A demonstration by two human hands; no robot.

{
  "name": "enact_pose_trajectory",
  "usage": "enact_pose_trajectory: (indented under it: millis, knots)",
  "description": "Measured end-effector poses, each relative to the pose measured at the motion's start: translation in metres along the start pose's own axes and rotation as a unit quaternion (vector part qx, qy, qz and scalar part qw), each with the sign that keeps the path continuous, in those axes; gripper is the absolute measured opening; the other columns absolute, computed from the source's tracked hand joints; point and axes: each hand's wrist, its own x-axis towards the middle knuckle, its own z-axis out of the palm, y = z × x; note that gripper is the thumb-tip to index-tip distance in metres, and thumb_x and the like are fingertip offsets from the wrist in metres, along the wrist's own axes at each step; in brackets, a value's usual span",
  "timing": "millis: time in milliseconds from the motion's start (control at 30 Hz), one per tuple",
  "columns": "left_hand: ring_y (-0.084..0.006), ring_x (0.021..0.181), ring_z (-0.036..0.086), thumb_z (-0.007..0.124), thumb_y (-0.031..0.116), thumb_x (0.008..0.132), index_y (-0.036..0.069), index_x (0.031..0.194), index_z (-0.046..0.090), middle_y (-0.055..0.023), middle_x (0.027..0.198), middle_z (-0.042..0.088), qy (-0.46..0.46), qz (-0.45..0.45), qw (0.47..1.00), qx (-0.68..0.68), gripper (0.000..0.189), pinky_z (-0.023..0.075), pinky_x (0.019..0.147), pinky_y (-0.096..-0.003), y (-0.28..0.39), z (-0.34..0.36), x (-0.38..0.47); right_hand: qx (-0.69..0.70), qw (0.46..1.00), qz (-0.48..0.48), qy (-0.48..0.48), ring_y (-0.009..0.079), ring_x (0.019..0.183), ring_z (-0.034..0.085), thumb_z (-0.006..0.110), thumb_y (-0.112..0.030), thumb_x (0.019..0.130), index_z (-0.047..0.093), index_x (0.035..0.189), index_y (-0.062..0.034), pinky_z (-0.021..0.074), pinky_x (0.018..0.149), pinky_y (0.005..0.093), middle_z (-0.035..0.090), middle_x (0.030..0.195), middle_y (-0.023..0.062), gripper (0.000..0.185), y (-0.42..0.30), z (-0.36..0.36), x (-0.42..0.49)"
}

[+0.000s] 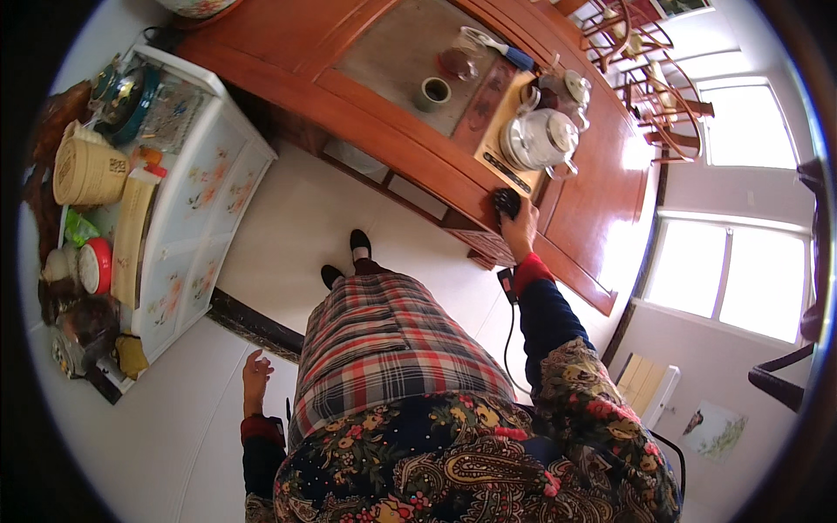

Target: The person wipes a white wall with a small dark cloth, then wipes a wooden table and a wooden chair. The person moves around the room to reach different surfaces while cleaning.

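Note:
My right hand (pixel 520 225) is at the near edge of the reddish wooden tea table (pixel 392 134), its fingers around a small black object (pixel 507 202) with a bumpy surface; its exact kind is unclear. Just beyond it lies a light wooden board (pixel 490 153) with a dark control strip (pixel 507 171). A lidded clear glass kettle (pixel 539 140) stands on this board, and a second glass pot (pixel 570 91) with dark contents is behind it. My left hand (pixel 255 379) hangs low at my side, holding nothing, with loosely bent fingers.
On the table's grey inset sit a green ceramic cup (pixel 433 95), a glass vessel (pixel 459 63) and a blue-and-white brush (pixel 507 51). A white floral cabinet (pixel 209 189) at left carries paper tubs (pixel 90 167) and a red-rimmed jar (pixel 96 265). A cable runs from a black adapter (pixel 507 286).

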Motion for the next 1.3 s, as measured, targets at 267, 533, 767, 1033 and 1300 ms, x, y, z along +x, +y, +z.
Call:
enact_pose_trajectory:
  millis: [267,533,767,1033,1300]
  knots:
    - [-0.0117,0.073,0.058,0.055,0.021,0.092,0.014,0.124,0.050,-0.0019,0.086,0.060,-0.023,0.048,0.998,0.044,0.034,0.0420,0.059,-0.0247,0.031,-0.001,0.022,-0.082,0.956,0.279,0.046,0.0441,0.105,0.053,0.070,-0.022,0.075,0.048,0.117,-0.0101,0.0442,0.090,0.0479,0.049,0.111,0.0272,0.049,0.068,-0.033,-0.032]
    - [-0.0132,0.070,0.059,0.055,0.023,0.092,0.014,0.126,0.049,-0.0028,0.086,0.059,-0.014,0.001,0.998,0.065,0.035,0.0407,0.056,-0.0251,0.024,0.014,0.018,0.041,0.999,0.029,0.001,0.0423,0.103,0.048,0.070,-0.005,0.071,0.048,0.122,-0.0162,0.0424,0.086,0.0468,0.048,0.106,0.0217,0.057,-0.001,-0.004,-0.038]
    - [-0.0141,0.070,0.060,0.055,0.023,0.091,0.016,0.123,0.050,-0.0027,0.087,0.060,-0.006,-0.012,0.999,0.053,0.033,0.0430,0.057,-0.0286,0.026,0.056,0.015,0.035,0.999,0.009,-0.033,0.0398,0.101,0.050,0.068,-0.004,0.072,0.051,0.121,-0.0169,0.0438,0.085,0.0462,0.048,0.106,0.0199,0.053,0.049,-0.042,-0.021]
    - [-0.0103,0.067,0.058,0.056,0.018,0.091,0.008,0.124,0.049,-0.0023,0.083,0.059,-0.046,0.059,0.997,0.014,0.035,0.0404,0.052,-0.0221,0.073,0.145,0.011,0.062,0.998,0.023,-0.018,0.0387,0.100,0.050,0.067,-0.005,0.072,0.053,0.119,-0.0193,0.0441,0.084,0.0457,0.049,0.103,0.0182,0.051,0.114,-0.058,0.026]
    - [-0.0098,0.069,0.057,0.056,0.017,0.092,0.007,0.124,0.048,-0.0013,0.083,0.058,-0.018,0.094,0.995,0.032,0.035,0.0405,0.052,-0.0210,0.100,0.212,-0.010,0.090,0.995,-0.020,-0.024,0.0386,0.101,0.050,0.067,-0.006,0.071,0.054,0.118,-0.0182,0.0453,0.084,0.0441,0.050,0.105,0.0180,0.050,0.145,-0.066,0.101]
